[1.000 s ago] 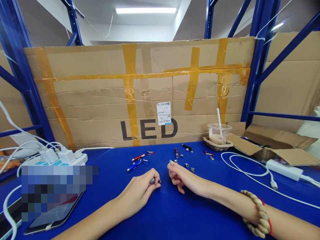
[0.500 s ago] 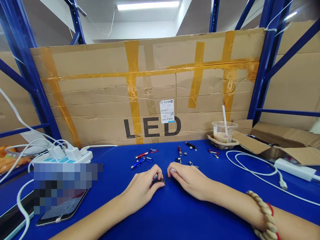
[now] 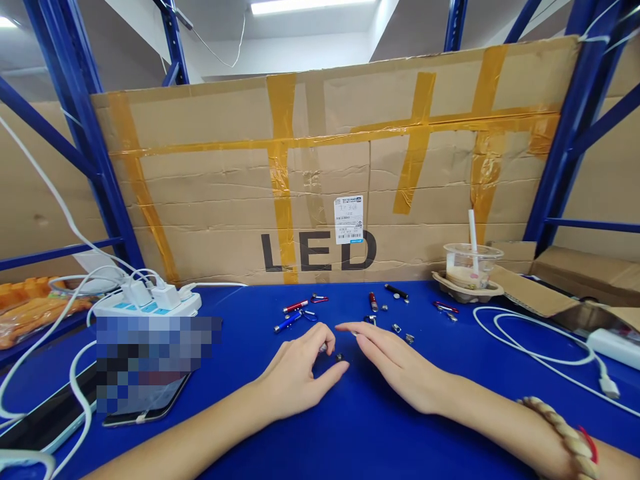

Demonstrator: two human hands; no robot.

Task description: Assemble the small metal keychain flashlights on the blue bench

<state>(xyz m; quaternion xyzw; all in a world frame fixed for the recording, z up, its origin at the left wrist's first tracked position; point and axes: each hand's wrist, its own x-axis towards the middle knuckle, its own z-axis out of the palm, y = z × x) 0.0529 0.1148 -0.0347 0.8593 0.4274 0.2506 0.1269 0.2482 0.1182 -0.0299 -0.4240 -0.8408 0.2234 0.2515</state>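
My left hand (image 3: 300, 373) rests on the blue table with its thumb apart and its other fingers curled round a small silver piece (image 3: 324, 347), mostly hidden. By the thumb tip lies a small dark metal part (image 3: 340, 357). My right hand (image 3: 393, 363) lies palm down, fingers stretched toward the left hand; a pale glint under the index finger is too small to name. Beyond the hands are a red penlight (image 3: 295, 307), a blue penlight (image 3: 287, 322), another red tube (image 3: 373, 302), a black tube (image 3: 397, 291) and several small metal parts (image 3: 396, 328).
A power strip (image 3: 150, 304) with plugs and white cables stands left, above a phone (image 3: 150, 407). At right are a plastic cup (image 3: 470, 267) in a cardboard holder, a red clip (image 3: 445, 307), and a coiled white cable (image 3: 540, 360). A large cardboard sheet (image 3: 225, 213) closes off the back.
The view has turned slightly left. My left thumb has opened away from the fingers, and the dark part lies on the table. My right fingers have straightened out. Another metal part now shows beyond them.
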